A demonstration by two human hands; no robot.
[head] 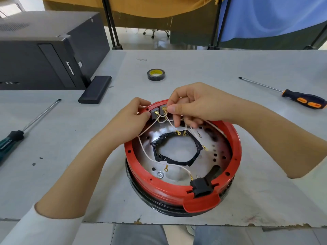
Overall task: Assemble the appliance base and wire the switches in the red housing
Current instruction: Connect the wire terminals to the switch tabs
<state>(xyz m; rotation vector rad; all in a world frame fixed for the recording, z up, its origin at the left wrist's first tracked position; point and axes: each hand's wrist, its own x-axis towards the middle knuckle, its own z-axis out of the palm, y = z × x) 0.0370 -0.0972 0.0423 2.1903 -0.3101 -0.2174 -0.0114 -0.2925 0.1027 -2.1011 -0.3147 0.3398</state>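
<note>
The red housing (182, 190) sat on the desk (247, 121), close to the near edge and about in the middle. It was a round red ring with a shiny metal plate (221, 145) inside it. A loop of black tape (177, 161) lay around the hole in the plate. A black plug part (203, 186) sat in the near side of the ring.

Two small grey switches (158, 111) were at the far side of the ring. The left hand (131, 117) held the ring there, with the thumb pressed beside the left switch. The right hand (191, 105) had its fingers curled. Its thumb and first finger pinched a gold clip (165, 108) at the right switch. Thin white wires (146, 152) ran from the switches down across the plate, and some ended in little gold rings.

A roll of black tape (156, 74) lay past the housing, toward the far edge. A screwdriver with an orange and black handle (300, 100) lay by the right edge. A screwdriver with a green and black handle (10, 140) lay by the left edge. A black computer (44, 55) and a small black box (95, 89) sat at the far left corner.
</note>
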